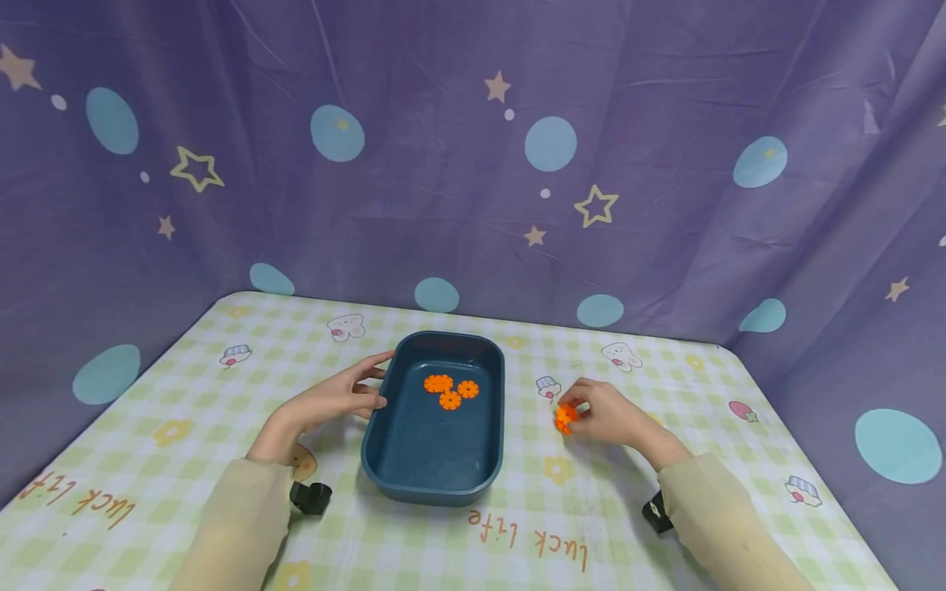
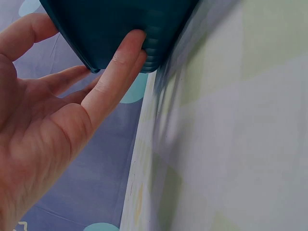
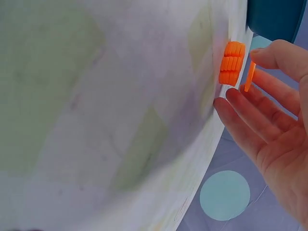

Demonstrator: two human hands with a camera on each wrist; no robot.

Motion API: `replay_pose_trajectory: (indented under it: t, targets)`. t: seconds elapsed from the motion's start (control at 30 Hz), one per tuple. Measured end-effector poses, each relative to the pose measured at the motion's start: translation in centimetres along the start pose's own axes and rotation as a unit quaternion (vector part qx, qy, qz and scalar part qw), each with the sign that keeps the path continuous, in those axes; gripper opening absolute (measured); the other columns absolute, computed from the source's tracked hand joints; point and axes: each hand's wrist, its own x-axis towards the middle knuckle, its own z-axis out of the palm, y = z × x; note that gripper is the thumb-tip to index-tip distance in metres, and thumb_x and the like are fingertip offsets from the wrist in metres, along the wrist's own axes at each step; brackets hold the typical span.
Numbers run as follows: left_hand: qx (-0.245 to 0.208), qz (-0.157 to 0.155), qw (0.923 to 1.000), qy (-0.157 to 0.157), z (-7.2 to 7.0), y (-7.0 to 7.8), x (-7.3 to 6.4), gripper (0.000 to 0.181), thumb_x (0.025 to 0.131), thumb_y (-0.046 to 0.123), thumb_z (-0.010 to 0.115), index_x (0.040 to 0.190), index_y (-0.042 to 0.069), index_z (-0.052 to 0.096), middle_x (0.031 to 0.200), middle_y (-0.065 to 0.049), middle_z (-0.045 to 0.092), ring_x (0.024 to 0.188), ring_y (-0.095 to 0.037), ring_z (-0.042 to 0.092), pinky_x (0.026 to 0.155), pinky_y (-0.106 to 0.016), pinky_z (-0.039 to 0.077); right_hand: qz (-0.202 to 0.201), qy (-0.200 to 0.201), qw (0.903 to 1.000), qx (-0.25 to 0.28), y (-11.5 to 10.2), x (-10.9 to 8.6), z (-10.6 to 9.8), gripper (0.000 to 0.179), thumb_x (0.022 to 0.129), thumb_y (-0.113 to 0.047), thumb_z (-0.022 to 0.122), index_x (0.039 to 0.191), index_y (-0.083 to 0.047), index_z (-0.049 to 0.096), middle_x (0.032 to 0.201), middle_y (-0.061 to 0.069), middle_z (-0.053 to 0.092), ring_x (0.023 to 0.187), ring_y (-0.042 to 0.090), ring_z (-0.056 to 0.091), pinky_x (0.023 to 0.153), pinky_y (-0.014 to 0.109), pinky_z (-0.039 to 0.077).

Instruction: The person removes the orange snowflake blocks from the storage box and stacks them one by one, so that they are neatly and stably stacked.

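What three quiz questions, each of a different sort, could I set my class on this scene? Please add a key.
1. True or false: the left hand touches the side of the dark blue tray.
2. Multiple choice: the right hand pinches
A) a spoon
B) an orange disc
C) a paper cup
3. Short answer: where do the other orange discs lie?

Key:
1. True.
2. B.
3. Some lie inside the tray, toward its far end; a stack sits on the table beside the right hand.
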Motion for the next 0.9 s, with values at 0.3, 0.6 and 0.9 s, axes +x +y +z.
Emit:
replay_pose_trajectory:
  t: [0.3,0.6,0.9]
  targets:
    - [0.001,0.002,1.0000,-0.003,0.02,0.14,-0.06,0.077,0.088,0.023,0.059,0.147,0.023,0.010,0.144,-0.025,0.016,0.111,-0.034,0.051,0.085,-0.045,0.048,0.000,-0.008,0.9999,-0.010,-0.16,-0.26,0.06,0.022,0.074,-0.014,0.073,0.094,-0.006,0.067,0.090,0.001,0.060,0.085,0.014,0.061,0.073,0.026,0.053]
    - [-0.003,-0.004,1.0000,0.001,0.02,0.04,0.07,0.078,0.087,0.026,0.060,0.147,0.025,0.010,0.144,-0.023,0.018,0.111,-0.033,0.052,0.085,-0.043,0.049,-0.005,-0.010,0.9996,-0.024,-0.23,-0.18,0.14,0.019,0.075,-0.015,0.072,0.092,-0.008,0.068,0.088,-0.003,0.059,0.082,0.011,0.060,0.073,0.026,0.053]
    - [-0.002,-0.004,1.0000,0.001,0.01,-0.03,0.05,0.078,0.087,0.025,0.060,0.147,0.023,0.010,0.144,-0.023,0.017,0.110,-0.032,0.052,0.085,-0.043,0.049,0.000,-0.019,0.9995,-0.024,-0.11,-0.29,0.23,0.020,0.075,-0.015,0.072,0.094,-0.009,0.068,0.089,-0.003,0.059,0.084,0.012,0.060,0.074,0.026,0.053]
